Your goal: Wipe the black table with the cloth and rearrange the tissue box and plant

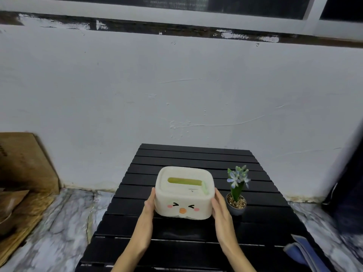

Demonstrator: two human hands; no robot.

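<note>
A white tissue box (184, 195) with a cartoon face and a green slot sits in the middle of the black slatted table (196, 156). My left hand (148, 208) presses its left side and my right hand (221, 208) presses its right side. Whether the box rests on the table or hovers just above it I cannot tell. A small potted plant (237, 193) with pale blue flowers stands in a grey pot just right of the box, close behind my right hand. A folded blue cloth (305, 252) lies on the table's near right edge.
A white wall (176, 85) rises right behind the table. Brown cardboard pieces (23, 169) lean and lie at the left on the marble floor (59, 222). A dark object (349, 183) stands at the far right.
</note>
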